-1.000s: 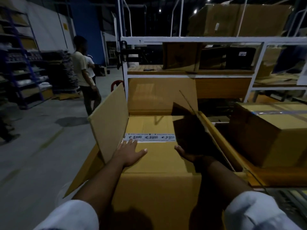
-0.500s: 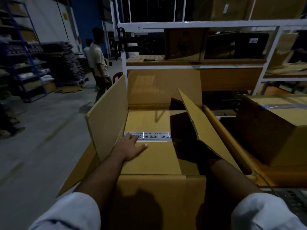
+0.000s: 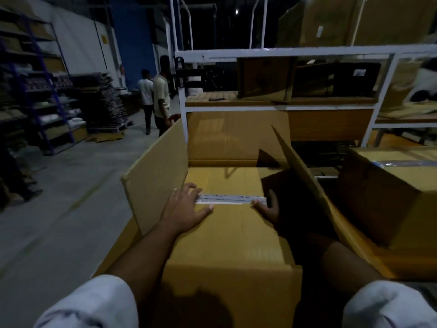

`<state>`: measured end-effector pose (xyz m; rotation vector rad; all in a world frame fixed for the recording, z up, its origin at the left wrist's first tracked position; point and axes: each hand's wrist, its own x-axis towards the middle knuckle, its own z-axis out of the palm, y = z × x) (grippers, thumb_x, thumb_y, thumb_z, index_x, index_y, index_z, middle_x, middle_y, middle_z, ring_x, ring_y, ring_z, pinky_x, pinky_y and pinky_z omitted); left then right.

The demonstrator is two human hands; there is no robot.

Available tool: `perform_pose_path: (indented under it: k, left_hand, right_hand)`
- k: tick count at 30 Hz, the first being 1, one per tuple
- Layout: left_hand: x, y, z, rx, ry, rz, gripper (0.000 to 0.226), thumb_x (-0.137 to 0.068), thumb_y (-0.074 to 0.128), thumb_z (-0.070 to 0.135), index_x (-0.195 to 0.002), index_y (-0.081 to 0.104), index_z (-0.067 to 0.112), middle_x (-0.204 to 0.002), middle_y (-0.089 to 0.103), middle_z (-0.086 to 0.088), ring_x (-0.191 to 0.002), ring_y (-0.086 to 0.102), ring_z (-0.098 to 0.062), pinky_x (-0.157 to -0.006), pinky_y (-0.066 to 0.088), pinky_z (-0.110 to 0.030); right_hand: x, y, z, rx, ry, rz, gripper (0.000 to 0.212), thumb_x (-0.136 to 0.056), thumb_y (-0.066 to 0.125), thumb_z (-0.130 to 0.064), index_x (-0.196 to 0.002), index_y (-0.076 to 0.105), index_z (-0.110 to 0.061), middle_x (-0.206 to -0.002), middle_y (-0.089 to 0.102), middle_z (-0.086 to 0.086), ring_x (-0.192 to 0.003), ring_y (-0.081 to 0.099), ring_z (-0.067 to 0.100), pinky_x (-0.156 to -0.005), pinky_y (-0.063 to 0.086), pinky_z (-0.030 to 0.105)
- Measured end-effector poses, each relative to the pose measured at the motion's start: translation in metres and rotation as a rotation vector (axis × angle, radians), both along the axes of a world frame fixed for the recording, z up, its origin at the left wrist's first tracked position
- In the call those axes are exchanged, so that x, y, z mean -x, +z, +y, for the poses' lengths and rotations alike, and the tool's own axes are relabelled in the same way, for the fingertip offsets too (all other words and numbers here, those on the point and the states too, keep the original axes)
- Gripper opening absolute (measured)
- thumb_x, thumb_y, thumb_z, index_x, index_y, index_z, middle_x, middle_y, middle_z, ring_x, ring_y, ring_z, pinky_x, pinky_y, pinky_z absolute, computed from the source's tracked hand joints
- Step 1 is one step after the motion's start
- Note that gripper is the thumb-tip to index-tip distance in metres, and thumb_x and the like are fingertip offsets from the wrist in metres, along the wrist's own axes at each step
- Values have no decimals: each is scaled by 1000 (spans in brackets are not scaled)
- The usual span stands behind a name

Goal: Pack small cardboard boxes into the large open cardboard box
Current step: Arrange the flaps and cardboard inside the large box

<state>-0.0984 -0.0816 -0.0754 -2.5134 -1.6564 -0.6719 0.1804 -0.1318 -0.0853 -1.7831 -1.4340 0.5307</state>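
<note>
Grey concrete floor (image 3: 59, 209) is carrying blue racking (image 3: 54, 102) and flat cardboard scraps (image 3: 106, 138). Wooden shelf (image 3: 201, 97) in a white frame is bearing an upright cardboard piece (image 3: 264, 76) and a small dark object (image 3: 216, 99).

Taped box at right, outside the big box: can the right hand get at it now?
Probably not directly. The right hand sits low inside the large open box, whose raised right flap stands between it and the taped box; it would need to lift over.

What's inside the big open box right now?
One taped small box, its top showing, with the left hand flat on it and the right hand at its right edge. The gap beside it, under the right flap, is in shadow; anything beneath is covered.
</note>
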Motion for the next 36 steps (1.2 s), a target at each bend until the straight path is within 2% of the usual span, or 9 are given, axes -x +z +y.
perform_pose_path:
  k: [4,8,11,16,18,21,25,30,36]
  left_hand:
    - [-7,44,-22,-57,-72,-59,66,-96,38,73,-141,56,28,-142,56,5,-136,44,-20,-122,18,-45]
    - [-21,99,-44,-237,-89,-67,55,-98,37,70,-111,68,26,-110,63,2,-105,54,-19,-92,42,-39]
    - [-28,138,-64,-431,-109,-90,48,-99,35,72,-80,50,31,-78,50,7,-71,48,-13,-58,29,-30]
    - [-30,174,-98,-718,-226,59,55,-97,46,72,-71,49,23,-69,48,4,-56,45,-15,-48,26,-25]
    - [-37,176,-123,-640,-292,47,60,-93,46,78,-65,49,25,-65,50,6,-52,44,-12,-49,27,-23]
    - [-58,180,-167,-64,-295,76,77,-91,29,84,-66,61,19,-58,52,5,-49,49,-11,-50,32,-23]
    - [-71,181,-186,675,-307,288,70,-97,35,73,-125,68,19,-124,66,-5,-106,63,-19,-89,52,-39]
    - [-70,104,-191,830,-349,431,99,-84,31,91,-157,37,25,-161,38,-6,-142,42,-29,-116,36,-50]
    - [-41,55,-180,678,-165,339,132,-59,38,106,-164,13,30,-167,24,-10,-147,32,-34,-119,28,-51]
  right_hand:
    - [-16,60,-27,-131,-31,-837,69,-90,22,-80,-89,59,-21,-100,46,1,-97,49,23,-88,41,44]
    - [-7,111,-49,-446,-77,-867,55,-101,28,-71,-79,50,-25,-92,40,-2,-77,42,16,-73,39,37]
    - [-14,150,-64,-657,-164,-953,59,-103,36,-67,-80,56,-16,-94,46,6,-75,43,21,-64,43,38]
    - [-36,176,-104,-942,-183,-1026,54,-105,46,-54,-76,56,-10,-87,51,13,-68,44,24,-53,37,34]
    - [-33,186,-126,-835,-159,-987,55,-104,49,-49,-62,57,-14,-77,54,7,-59,44,17,-49,31,28]
    - [-10,208,-160,-26,6,-684,34,-101,57,-45,-81,63,-19,-86,64,3,-72,60,15,-58,47,29]
    - [16,198,-182,691,433,-672,22,-108,45,-37,-111,65,-26,-116,65,1,-97,61,17,-82,49,31]
    - [33,132,-197,749,515,-694,51,-106,39,-50,-149,45,-22,-148,50,5,-128,52,24,-98,41,37]
    - [10,86,-211,551,448,-748,107,-82,43,-89,-163,10,-28,-171,11,3,-155,11,30,-125,9,55]
